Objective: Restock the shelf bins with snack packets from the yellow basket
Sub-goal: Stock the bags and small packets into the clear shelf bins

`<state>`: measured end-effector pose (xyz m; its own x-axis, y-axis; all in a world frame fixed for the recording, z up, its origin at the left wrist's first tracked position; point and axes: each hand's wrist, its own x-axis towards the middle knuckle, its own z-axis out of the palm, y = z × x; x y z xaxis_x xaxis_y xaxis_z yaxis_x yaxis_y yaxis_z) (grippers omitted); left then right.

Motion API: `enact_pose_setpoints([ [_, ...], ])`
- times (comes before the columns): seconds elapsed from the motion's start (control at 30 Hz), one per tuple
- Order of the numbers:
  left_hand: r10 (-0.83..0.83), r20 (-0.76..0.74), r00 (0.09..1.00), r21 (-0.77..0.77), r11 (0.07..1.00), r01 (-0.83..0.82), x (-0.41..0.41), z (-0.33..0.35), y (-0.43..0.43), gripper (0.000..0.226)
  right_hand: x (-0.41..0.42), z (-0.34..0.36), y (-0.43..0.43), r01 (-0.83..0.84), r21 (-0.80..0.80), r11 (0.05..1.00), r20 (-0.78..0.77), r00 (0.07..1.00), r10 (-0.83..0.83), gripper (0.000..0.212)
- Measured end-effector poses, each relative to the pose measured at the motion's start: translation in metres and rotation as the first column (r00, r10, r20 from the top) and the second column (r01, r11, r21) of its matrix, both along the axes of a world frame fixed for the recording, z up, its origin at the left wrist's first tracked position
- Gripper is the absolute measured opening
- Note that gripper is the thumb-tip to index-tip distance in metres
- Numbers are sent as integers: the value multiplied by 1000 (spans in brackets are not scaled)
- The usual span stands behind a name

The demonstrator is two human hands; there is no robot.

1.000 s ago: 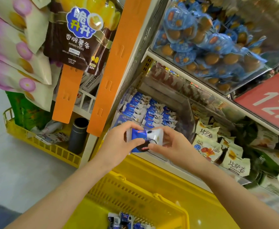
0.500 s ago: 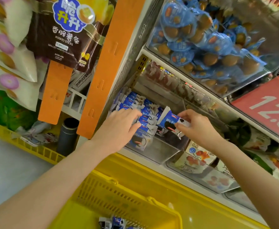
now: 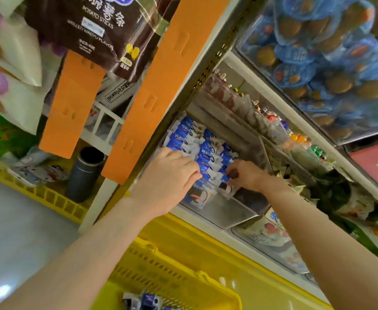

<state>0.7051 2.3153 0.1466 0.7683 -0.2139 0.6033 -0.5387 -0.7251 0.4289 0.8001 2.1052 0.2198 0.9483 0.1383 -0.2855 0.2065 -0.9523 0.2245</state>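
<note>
Rows of blue-and-white snack packets fill a clear shelf bin. My left hand rests flat on the packets at the bin's front left, fingers pressing them back. My right hand pinches one blue-and-white packet and holds it among the front row on the right. Below, the yellow basket holds a few more of the same packets at the bottom edge.
An orange upright strip and a perforated shelf post border the bin on the left. A bin of blue-wrapped round snacks hangs above. Other packet bins lie to the right. A dark cylinder stands in a yellow crate.
My right hand has carried its packet down from above the rows into the bin's front right. My left hand has stayed on the left rows. The view has tilted upward.
</note>
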Motion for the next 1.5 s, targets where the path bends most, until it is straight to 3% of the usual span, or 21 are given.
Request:
enact_pose_setpoints([
  [0.23, 0, -12, 1000, 11, 1000, 0, 1, -1, 1, 35, 4, -9, -1, 36, 77, 996, 37, 999, -39, 36],
  [0.5, 3, 0, 1000, 15, 1000, -3, -1, 2, 1, 39, 0, -16, 1, 8, 3, 1000, 175, 984, -9, 33],
  [0.63, 19, -42, 999, 83, 996, -16, -4, 4, -2, 33, -12, -11, 4, 51, 118, 992, 222, 972, -76, 45],
  [0.73, 28, -53, 998, 71, 997, -24, -10, 8, -7, 25, -41, -7, 8, -4, 354, 935, 344, 931, -126, 35],
  [0.83, 57, -49, 997, 131, 990, -50, -18, 11, -16, 26, -86, -12, 6, -36, 520, 853, 355, 918, -177, 31],
  [1.03, 51, -112, 992, 175, 984, -31, -52, 7, -36, 42, -173, -51, -19, -281, 339, 898, 468, 878, 98, 51],
  [1.2, 26, -23, 999, 162, 986, -22, -90, -28, -50, 34, -217, -101, -53, -295, 481, 825, 594, 803, -59, 32],
  [1.27, -1, -128, 992, 227, 973, 31, -106, -56, -58, 34, -231, -133, -64, -210, 557, 803, 526, 838, -146, 24],
  [1.33, -18, -342, 940, 301, 945, 128, -115, -89, -68, 39, -242, -170, -72, -72, 589, 805, 380, 904, -197, 20],
  [1.4, -9, -507, 862, 355, 909, 218, -119, -130, -76, 39, -250, -209, -78, 72, 556, 828, 176, 963, -203, 28],
  [1.5, 25, -651, 758, 381, 875, 298, -120, -185, -82, 36, -254, -264, -85, 256, 483, 837, -87, 966, -244, 38],
])
